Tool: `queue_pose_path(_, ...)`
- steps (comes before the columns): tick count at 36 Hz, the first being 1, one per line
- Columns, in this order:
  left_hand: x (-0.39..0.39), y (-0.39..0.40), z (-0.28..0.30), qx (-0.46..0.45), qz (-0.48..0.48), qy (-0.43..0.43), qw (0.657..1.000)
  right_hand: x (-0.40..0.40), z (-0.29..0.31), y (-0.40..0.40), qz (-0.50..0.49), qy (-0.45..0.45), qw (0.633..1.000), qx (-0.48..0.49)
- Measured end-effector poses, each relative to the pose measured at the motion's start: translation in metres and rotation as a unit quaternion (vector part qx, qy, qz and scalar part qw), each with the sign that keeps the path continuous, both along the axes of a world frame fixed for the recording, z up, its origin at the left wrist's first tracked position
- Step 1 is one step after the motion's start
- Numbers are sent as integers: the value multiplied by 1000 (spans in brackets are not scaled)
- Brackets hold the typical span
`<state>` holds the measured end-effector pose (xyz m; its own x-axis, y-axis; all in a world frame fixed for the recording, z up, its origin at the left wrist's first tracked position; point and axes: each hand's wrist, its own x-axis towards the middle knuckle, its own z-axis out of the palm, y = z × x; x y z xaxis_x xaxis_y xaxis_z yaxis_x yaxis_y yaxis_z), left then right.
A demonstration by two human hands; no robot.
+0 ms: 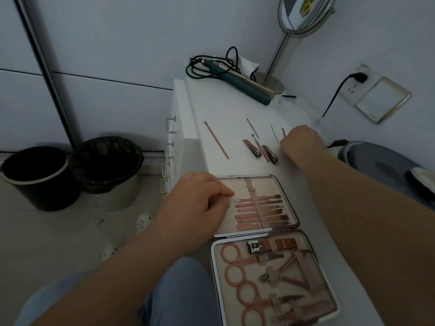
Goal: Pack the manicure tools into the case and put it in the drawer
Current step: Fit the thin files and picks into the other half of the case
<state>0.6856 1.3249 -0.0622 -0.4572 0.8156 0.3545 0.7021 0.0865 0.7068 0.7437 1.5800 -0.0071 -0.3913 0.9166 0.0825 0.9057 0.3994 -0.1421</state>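
The case (259,234) lies open flat on the white cabinet top (226,109), its hinge running left to right and its two halves stretching away from the person. Rose-gold tools sit strapped in both halves. No writing is legible. The left hand (195,198), fingers curled, rests on the far half's left edge. The right hand (302,143) reaches over loose tools beyond; its grip cannot be told. Two nail clippers (260,151) lie just left of it.

Bare worktop (226,109) lies open between the loose tools and the hair straightener (237,80). Two nail clippers (253,148) crowd beside my right hand (302,145); the open case (292,209) fills the near edge.
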Motion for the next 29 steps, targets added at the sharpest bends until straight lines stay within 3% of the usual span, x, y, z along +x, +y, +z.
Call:
queue_pose_path(16, 11, -1, 3, 3, 30, 14, 999, 17, 6, -15, 7, -82, 996, 35)
queue_pose_path(29, 17, -1, 3, 4, 39, 16, 999, 26, 1, -23, 21, -61, 998, -14)
